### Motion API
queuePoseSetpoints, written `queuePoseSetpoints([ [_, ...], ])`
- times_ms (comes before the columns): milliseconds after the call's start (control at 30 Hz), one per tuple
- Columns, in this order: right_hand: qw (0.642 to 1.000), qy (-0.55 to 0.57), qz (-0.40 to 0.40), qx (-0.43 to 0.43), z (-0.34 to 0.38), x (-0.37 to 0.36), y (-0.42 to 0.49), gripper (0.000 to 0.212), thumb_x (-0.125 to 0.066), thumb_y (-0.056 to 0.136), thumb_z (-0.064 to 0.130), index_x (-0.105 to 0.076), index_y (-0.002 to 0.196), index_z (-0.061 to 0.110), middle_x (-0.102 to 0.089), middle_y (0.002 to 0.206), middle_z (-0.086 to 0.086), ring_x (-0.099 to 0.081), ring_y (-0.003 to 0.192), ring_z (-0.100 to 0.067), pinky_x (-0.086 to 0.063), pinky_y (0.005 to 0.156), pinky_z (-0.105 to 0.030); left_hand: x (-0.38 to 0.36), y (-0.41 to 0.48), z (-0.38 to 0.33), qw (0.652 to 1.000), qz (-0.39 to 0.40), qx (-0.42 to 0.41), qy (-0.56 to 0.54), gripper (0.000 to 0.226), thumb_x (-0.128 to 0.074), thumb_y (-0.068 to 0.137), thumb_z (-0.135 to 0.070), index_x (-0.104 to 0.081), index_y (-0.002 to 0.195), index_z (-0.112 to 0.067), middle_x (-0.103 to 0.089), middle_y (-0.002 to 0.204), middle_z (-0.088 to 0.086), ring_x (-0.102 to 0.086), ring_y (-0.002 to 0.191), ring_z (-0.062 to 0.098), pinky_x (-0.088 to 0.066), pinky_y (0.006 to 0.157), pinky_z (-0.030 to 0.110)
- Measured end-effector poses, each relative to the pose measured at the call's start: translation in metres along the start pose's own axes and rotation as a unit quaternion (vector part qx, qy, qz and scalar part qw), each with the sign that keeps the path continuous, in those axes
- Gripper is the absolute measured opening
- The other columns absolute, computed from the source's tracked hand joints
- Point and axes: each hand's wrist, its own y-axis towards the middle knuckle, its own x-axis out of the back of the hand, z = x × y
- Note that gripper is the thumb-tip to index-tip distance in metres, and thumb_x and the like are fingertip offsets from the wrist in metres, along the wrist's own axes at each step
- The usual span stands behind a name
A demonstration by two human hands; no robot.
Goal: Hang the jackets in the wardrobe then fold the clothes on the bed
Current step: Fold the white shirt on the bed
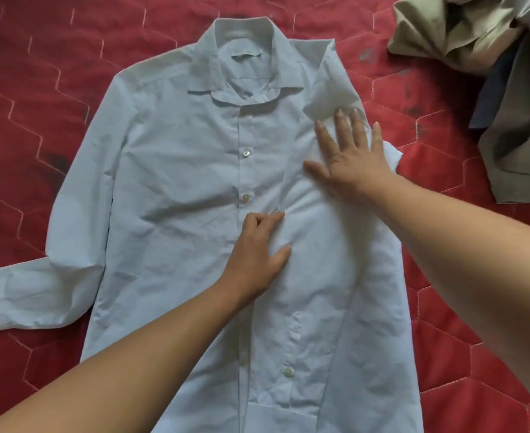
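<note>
A pale blue button-up shirt [176, 170] lies flat, front up, on the red quilted bed cover [23, 89], collar away from me. Its right sleeve is folded inward over the body, running down toward the hem. The other sleeve lies stretched out at the left, with the cuff bent outward. My right hand [351, 154] presses flat with spread fingers on the folded shoulder part. My left hand [257, 248] rests on the shirt's middle beside the button placket, fingers partly curled against the folded sleeve's edge.
A heap of crumpled clothes [491, 57], olive and khaki with a bit of dark blue, sits at the upper right on the bed cover. Bare red quilt shows to the left and far right of the shirt.
</note>
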Motion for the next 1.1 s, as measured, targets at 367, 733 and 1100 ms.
queuePoseSetpoints([
  [367, 1.0, 0.004, -0.008, 0.016, 0.048, -0.016, -0.075, 0.078, -0.023, 0.097, 0.072, -0.003, 0.163, 0.034, 0.014, 0.171, -0.008, 0.017, 0.156, -0.034, 0.005, 0.121, -0.067, -0.039, -0.145, 0.052, 0.898, 0.051, -0.229, 0.371, 0.08, -0.057, 0.089, -0.056, -0.035, 0.156, -0.019, -0.021, 0.166, 0.019, -0.019, 0.154, 0.032, -0.028, 0.113, 0.059],
  [733, 0.997, 0.0, -0.032, 0.073, 0.093, -0.033, -0.134, 0.073, -0.022, 0.099, 0.066, -0.024, 0.161, 0.027, -0.005, 0.171, -0.014, -0.003, 0.157, -0.038, -0.01, 0.117, -0.074, 0.022, -0.164, 0.088, 0.935, -0.024, -0.158, 0.318, 0.065, -0.044, 0.099, -0.053, -0.029, 0.157, -0.028, -0.027, 0.163, 0.015, -0.024, 0.152, 0.029, -0.027, 0.117, 0.057],
  [1100, 0.972, 0.182, -0.052, 0.138, 0.269, -0.048, -0.195, 0.049, -0.057, 0.097, 0.035, -0.054, 0.142, 0.016, -0.057, 0.135, -0.012, -0.053, 0.122, -0.036, -0.049, 0.096, -0.051, 0.248, -0.14, 0.199, 0.916, -0.179, 0.284, 0.221, 0.089, -0.057, 0.083, -0.011, -0.017, 0.158, -0.035, -0.003, 0.168, 0.01, -0.002, 0.155, 0.034, -0.019, 0.12, 0.06],
])
